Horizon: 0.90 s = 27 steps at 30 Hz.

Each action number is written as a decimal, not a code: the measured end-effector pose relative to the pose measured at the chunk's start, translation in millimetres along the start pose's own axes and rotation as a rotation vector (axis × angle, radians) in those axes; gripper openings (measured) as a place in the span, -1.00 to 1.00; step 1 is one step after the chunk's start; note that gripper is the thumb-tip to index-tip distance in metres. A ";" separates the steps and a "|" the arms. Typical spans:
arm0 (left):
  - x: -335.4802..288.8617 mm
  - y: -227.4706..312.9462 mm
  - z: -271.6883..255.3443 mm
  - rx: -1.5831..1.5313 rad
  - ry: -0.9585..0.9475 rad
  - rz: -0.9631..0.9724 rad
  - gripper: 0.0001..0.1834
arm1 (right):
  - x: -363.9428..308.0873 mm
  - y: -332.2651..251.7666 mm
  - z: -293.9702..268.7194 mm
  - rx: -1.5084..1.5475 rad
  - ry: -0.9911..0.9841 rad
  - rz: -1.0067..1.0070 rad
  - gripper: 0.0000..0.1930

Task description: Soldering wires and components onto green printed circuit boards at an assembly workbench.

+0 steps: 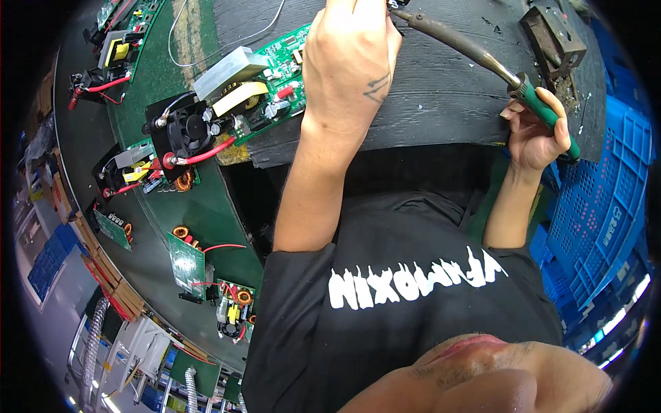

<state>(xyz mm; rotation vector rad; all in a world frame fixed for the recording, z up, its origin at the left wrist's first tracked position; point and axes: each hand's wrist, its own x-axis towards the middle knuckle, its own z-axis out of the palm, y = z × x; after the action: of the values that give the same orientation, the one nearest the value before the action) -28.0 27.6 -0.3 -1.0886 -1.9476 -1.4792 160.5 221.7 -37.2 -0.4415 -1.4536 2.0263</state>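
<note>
My right hand is wrapped round the green handle of a soldering iron. The iron's metal barrel slants up and left, its tip close to the fingers of my left hand. That hand reaches over the right end of a green circuit board, its fingers bent and partly cut off by the upper edge. A small dark piece shows by its fingertips, too little to name. The board carries a silver heatsink, a black fan and a red wire. Its right end is hidden behind my hand.
A dark, scratched work mat lies under both hands. At the right stand a metal iron holder and blue plastic crates. More circuit boards lie on the green conveyor to the left. A thin wire curves behind the heatsink.
</note>
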 end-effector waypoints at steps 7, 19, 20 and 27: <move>-0.1 0.2 -0.9 -0.002 -0.015 0.013 -0.77 | -0.7 0.0 1.2 0.015 0.022 0.013 -0.38; 2.8 4.2 -0.2 0.002 0.017 0.038 -0.78 | 1.3 1.0 -16.2 0.222 -0.157 0.020 -0.42; 8.4 15.6 -5.4 0.087 -0.083 -0.053 -0.77 | 0.6 1.3 -15.8 0.219 -0.133 0.005 -0.42; 11.1 22.8 -14.3 0.212 -0.206 -0.165 -0.77 | 0.7 7.6 -12.5 0.268 -0.096 -0.030 -0.42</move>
<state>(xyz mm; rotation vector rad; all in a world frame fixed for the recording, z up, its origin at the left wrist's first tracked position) -17.5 20.1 25.7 -1.0414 -2.3268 -1.2446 165.2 229.6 -48.6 -0.2112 -1.2099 2.2047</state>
